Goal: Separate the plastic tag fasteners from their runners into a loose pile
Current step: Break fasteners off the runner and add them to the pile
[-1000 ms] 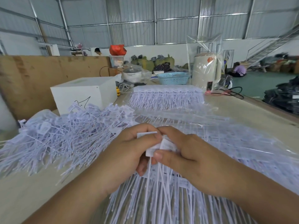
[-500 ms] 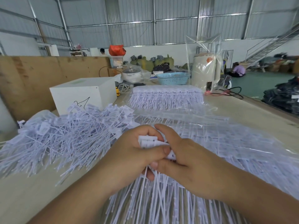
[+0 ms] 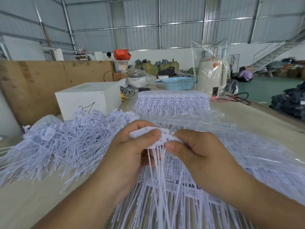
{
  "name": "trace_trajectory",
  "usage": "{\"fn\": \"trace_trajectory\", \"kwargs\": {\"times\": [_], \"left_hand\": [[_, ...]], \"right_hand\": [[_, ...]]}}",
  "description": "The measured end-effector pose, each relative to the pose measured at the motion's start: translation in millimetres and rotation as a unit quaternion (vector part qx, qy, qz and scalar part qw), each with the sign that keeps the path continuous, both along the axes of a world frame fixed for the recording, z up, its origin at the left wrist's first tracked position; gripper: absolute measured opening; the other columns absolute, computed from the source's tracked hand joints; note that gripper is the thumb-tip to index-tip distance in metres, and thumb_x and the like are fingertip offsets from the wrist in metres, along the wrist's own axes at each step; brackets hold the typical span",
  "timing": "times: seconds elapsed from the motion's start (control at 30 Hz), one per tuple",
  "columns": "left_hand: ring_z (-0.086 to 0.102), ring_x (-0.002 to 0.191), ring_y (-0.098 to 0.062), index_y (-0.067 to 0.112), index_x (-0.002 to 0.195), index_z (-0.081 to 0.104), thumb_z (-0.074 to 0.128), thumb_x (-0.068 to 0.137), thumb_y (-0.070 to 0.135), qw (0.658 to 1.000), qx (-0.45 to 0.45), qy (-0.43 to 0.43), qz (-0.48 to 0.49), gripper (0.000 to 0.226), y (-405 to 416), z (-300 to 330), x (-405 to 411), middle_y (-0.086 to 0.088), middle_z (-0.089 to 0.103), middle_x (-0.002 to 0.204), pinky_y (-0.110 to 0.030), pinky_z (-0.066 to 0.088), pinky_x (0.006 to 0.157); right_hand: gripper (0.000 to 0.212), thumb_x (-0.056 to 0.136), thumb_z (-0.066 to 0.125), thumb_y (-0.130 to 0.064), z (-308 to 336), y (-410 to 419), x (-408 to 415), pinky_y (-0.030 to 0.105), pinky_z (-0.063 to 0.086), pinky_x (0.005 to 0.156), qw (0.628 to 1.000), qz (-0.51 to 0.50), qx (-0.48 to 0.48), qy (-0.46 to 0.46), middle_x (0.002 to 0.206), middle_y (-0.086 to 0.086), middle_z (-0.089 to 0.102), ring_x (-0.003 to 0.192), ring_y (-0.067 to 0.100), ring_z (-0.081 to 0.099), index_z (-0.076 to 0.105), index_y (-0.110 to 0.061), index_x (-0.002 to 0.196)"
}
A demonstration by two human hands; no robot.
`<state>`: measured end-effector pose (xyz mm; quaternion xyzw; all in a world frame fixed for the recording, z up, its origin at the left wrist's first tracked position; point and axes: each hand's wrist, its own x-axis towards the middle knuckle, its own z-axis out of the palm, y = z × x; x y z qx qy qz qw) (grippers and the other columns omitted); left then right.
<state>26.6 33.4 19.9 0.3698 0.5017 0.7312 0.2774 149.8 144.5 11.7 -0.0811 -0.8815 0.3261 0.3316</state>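
Both hands hold a small bunch of white plastic tag fasteners (image 3: 159, 138) above the table. My left hand (image 3: 130, 152) grips the flat heads on the left side, thumb on top. My right hand (image 3: 196, 151) pinches the heads on the right side. The thin tails hang down between the hands. A loose pile of separated fasteners (image 3: 66, 142) spreads over the table to the left. Under and in front of the hands lie rows of fasteners on their runners (image 3: 173, 204), partly under clear plastic.
A bagged block of fasteners (image 3: 171, 103) lies further back. A white box (image 3: 89, 100) stands at the back left before a brown board (image 3: 41, 83). A blue basket (image 3: 179, 83), a pot and a wrapped white appliance (image 3: 212, 76) stand behind. Clear bags (image 3: 264, 146) cover the right.
The hands have lifted the bunch and drawn slightly apart, fanning the heads out between them. The camera has tilted slightly.
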Motion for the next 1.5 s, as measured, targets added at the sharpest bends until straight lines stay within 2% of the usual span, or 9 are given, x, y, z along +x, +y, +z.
{"fn": "trace_trajectory", "kwargs": {"times": [0.2,0.27,0.37,0.57,0.73,0.93,1.1,1.2,1.5], "left_hand": [[0.058,0.049,-0.014,0.013,0.072,0.068,0.070,0.064,0.020,0.993,0.005,-0.116,0.032,0.011,2,-1,1,-0.012,0.066,0.070,-0.023,0.045,0.037],[0.056,0.046,-0.014,0.012,0.073,0.067,0.070,0.065,0.020,0.995,-0.017,-0.092,0.037,0.011,0,-2,-3,-0.013,0.064,0.069,-0.023,0.043,0.036],[0.056,0.047,-0.017,0.013,0.075,0.067,0.080,0.064,0.015,0.998,-0.055,-0.011,0.020,0.017,-2,-4,-4,-0.013,0.063,0.068,-0.026,0.043,0.039],[0.059,0.049,-0.019,0.017,0.075,0.068,0.072,0.070,0.024,0.992,-0.095,0.085,-0.012,0.010,-3,-6,-5,-0.014,0.067,0.071,-0.025,0.044,0.042],[0.058,0.049,-0.018,0.016,0.075,0.069,0.073,0.071,0.024,0.990,-0.103,0.030,-0.096,0.009,-5,-3,-3,-0.016,0.065,0.077,-0.024,0.044,0.041],[0.058,0.049,-0.013,0.020,0.071,0.071,0.084,0.058,0.029,0.987,-0.088,0.089,-0.097,0.020,-6,-4,-4,-0.008,0.068,0.067,-0.021,0.041,0.041],[0.059,0.051,-0.020,0.011,0.076,0.070,0.083,0.059,0.011,0.998,-0.047,0.046,0.012,0.022,-4,-3,-17,-0.016,0.067,0.070,-0.025,0.045,0.041],[0.057,0.049,-0.019,0.009,0.079,0.069,0.089,0.050,0.010,0.998,-0.056,0.032,0.020,0.035,-5,-4,-22,-0.012,0.065,0.068,-0.025,0.046,0.041],[0.058,0.050,-0.017,0.020,0.074,0.070,0.091,0.052,0.028,0.991,-0.073,0.102,0.044,0.031,-6,-7,-18,-0.007,0.067,0.066,-0.027,0.047,0.045]], "right_hand": [[0.043,0.091,0.049,-0.043,3,8,-5,0.015,0.025,0.043,0.982,-0.017,-0.137,0.131,0.052,-0.009,0.029,0.046,0.005,0.026,0.043,-0.008,0.066],[0.043,0.090,0.049,-0.045,-1,12,-2,0.021,0.028,0.046,0.987,0.041,-0.132,0.086,0.057,-0.001,0.032,0.049,0.011,0.029,0.050,-0.006,0.075],[0.021,0.093,0.049,-0.051,-8,3,-3,0.037,0.030,0.048,0.989,0.103,-0.101,0.018,0.064,0.013,0.042,0.052,0.026,0.033,0.050,-0.030,0.094],[0.066,0.082,0.041,-0.064,-11,10,-3,0.019,0.042,0.068,0.993,0.087,-0.042,-0.069,0.093,-0.013,0.055,0.078,0.001,0.057,0.023,-0.040,0.141],[0.071,0.081,0.039,-0.067,-4,7,0,0.018,0.046,0.081,0.990,0.092,0.000,-0.106,0.104,-0.021,0.061,0.097,-0.005,0.058,0.013,-0.046,0.144],[0.067,0.087,0.044,-0.065,-3,3,-1,0.020,0.046,0.088,0.987,0.101,0.024,-0.126,0.121,-0.022,0.056,0.106,-0.004,0.057,0.010,-0.051,0.143],[0.008,0.093,0.054,-0.051,4,11,5,0.021,0.035,0.048,0.991,0.085,0.007,-0.100,0.063,-0.012,0.055,0.048,0.003,0.047,0.055,-0.046,0.099],[0.026,0.097,0.055,-0.037,4,15,5,0.021,0.029,0.045,0.990,0.078,-0.023,-0.115,0.050,-0.012,0.043,0.040,0.004,0.035,0.054,-0.044,0.071],[0.033,0.096,0.058,-0.029,5,14,3,0.019,0.029,0.042,0.986,0.055,-0.094,-0.126,0.050,-0.010,0.035,0.042,0.008,0.030,0.048,-0.024,0.064]]}}
